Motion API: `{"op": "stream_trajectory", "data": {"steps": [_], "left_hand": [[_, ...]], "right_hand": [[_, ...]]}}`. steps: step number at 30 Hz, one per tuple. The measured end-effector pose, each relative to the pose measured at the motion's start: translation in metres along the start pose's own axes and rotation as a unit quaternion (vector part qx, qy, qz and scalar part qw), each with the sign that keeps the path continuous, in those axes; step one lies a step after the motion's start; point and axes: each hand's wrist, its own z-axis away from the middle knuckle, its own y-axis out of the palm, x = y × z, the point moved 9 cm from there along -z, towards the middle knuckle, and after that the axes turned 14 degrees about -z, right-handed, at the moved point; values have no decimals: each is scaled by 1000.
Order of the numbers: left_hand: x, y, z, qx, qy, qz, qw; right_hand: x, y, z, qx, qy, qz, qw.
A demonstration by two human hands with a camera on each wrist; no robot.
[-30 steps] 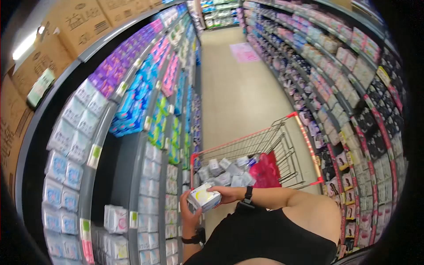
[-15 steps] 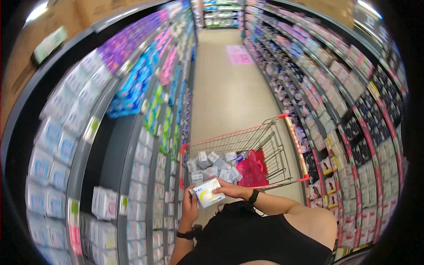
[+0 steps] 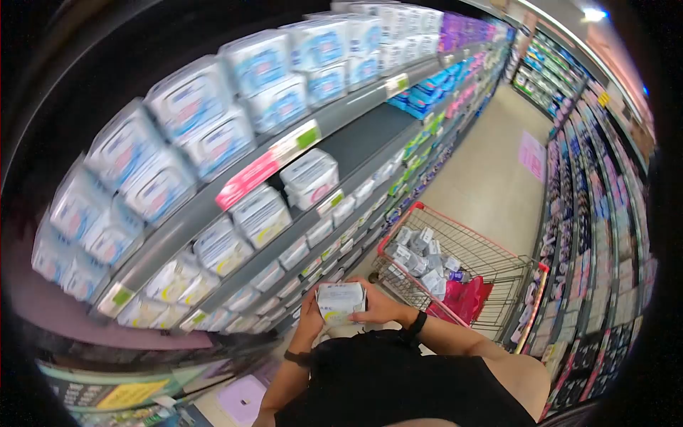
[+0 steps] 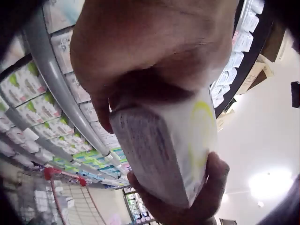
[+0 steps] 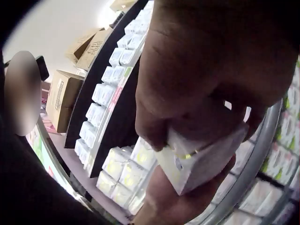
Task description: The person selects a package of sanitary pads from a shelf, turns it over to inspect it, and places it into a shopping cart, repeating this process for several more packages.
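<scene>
Both hands hold one white plastic-wrapped pack with a yellow ring (image 3: 340, 304) in front of the chest. My left hand (image 3: 310, 320) grips its left side, and my right hand (image 3: 380, 307) grips its right side with the thumb on the face. A printed grey side of the pack (image 4: 147, 150) shows in the left wrist view, beneath the left hand (image 4: 150, 51); the right hand's fingers (image 4: 216, 176) curl round the far end. From the right wrist, a corner of the pack (image 5: 185, 171) juts out between the two hands.
A shelf (image 3: 270, 167) of white packs runs along the left, with similar yellow-marked packs (image 3: 223, 245) on its lower level. Ahead to the right stands a wire shopping cart (image 3: 498, 263) holding several white packs (image 3: 427, 256) and a red bag (image 3: 466, 299). More shelving (image 3: 587, 235) lines the right.
The head view has swung left toward the near shelf, so the cart now appears further right. Both hands keep hold of the pack, which has been turned so a narrow side shows more.
</scene>
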Motion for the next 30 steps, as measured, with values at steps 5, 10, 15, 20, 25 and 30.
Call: {"op": "stream_trajectory", "data": {"steps": [5, 10, 15, 20, 25, 30], "left_hand": [[-7, -39, 25, -32, 54, 112, 992], [-11, -73, 41, -14, 57, 88, 994], [64, -107, 49, -82, -106, 103, 986], [61, -93, 55, -47, -194, 167, 966], [74, -68, 65, 58, -244, 165, 954], [74, -68, 63, 35, -253, 69, 964]], "right_hand": [[4, 55, -37, 64, -3, -47, 997], [11, 97, -47, 115, -66, 53, 990], [22, 94, -57, 75, -176, 301, 934], [27, 89, -43, -15, -202, 389, 899], [-8, 88, -24, -19, -169, 432, 886], [-16, 91, -3, -26, -180, 427, 886]]}}
